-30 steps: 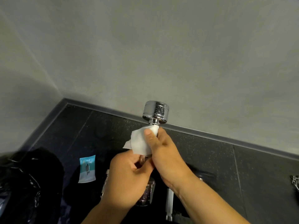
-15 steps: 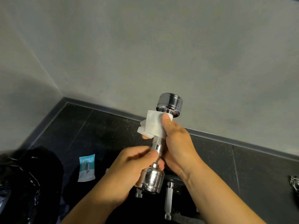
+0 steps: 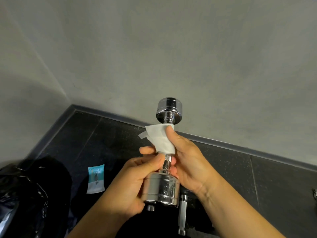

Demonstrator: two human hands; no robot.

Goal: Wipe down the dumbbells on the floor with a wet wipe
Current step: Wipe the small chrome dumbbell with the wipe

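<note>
My left hand (image 3: 132,184) curls round the lower head of the chrome dumbbell (image 3: 161,188), upright above the dark floor (image 3: 103,134); beyond, my right hand (image 3: 187,162) grips the white wet wipe (image 3: 161,140) wrapped round its knurled handle, under the shiny top head

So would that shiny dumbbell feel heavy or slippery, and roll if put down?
Probably heavy for its size: the dumbbell looks like solid chromed metal. The polished heads may be slippery under the wet wipe, though the knurled handle should grip. Its round heads suggest it could roll on the floor.
</note>
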